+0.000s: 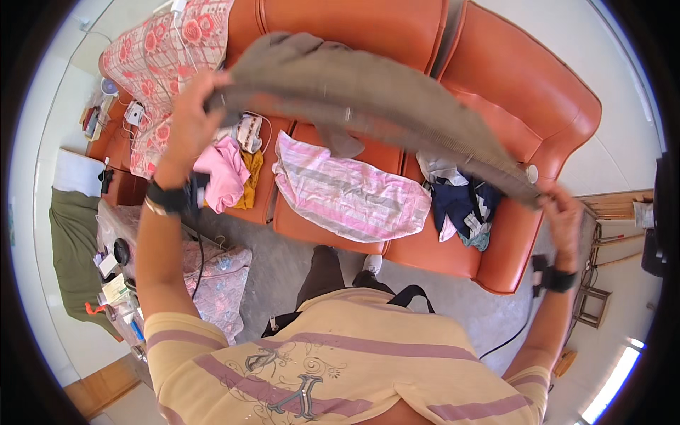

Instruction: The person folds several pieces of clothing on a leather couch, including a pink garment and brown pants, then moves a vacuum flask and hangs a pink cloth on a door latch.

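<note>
My left hand (187,127) grips one end of a grey-brown garment (366,79), and my right hand (564,219) pinches the other end. The cloth spans the space between them in a bowed, slightly blurred shape. Along its near side runs a darker edge band, with the far part bunched near the sofa back. A loose flap of it hangs down in the middle. Below the garment a pink, white and grey striped cloth (353,186) lies spread on the seat of an orange-brown leather-look sofa (451,255).
Pink clothing (226,175) and a mustard cloth (254,180) lie left on the seat; dark blue clothing (451,204) is heaped right. A floral cover (159,58) drapes the sofa's left part. A cluttered table (119,218) stands at my left. Black cables (201,265) trail from my wristbands.
</note>
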A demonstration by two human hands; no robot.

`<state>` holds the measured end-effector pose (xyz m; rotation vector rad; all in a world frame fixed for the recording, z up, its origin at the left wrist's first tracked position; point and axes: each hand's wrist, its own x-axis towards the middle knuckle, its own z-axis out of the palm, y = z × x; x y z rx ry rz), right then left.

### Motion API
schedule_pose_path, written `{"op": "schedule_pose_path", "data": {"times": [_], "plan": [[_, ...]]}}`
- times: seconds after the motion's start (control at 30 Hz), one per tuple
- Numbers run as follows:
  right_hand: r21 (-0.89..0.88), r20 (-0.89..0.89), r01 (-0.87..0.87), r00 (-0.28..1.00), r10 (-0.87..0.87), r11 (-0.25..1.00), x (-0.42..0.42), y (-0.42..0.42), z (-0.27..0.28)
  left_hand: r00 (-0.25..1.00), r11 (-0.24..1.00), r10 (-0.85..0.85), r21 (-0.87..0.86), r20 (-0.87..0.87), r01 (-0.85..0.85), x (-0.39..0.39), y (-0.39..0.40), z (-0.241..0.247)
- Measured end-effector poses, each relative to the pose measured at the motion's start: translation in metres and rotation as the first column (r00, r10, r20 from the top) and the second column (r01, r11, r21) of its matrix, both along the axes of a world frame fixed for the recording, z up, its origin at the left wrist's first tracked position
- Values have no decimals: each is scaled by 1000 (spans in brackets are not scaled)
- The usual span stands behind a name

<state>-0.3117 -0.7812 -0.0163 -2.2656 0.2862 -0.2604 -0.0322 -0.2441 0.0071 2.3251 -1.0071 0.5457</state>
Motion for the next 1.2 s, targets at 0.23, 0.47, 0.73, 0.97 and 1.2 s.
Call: {"op": "schedule_pose_path", "data": {"times": [0.23, 0.47, 0.73, 0.97, 1.2], "plan": [[-39, -84, -140, 987, 136, 989, -14, 78, -284, 871, 945, 53, 306, -488, 114, -82, 59, -256], [96, -434, -108, 890, 139, 990, -41, 108, -382, 729, 879, 209, 451, -652, 151, -117, 74, -388], [169, -650, -157, 725, 229, 973, 6, 111, -382, 597, 855, 213, 444, -774, 270, -75, 69, -392], [116, -623, -325, 712, 323, 939, -5, 118, -395, 556, 746, 180, 481, -812, 460, -76, 77, -400], [88, -569, -338, 755, 326, 937, -24, 115, -401, 615, 793, 66, 416, -786, 445, -90, 87, -403]]}}
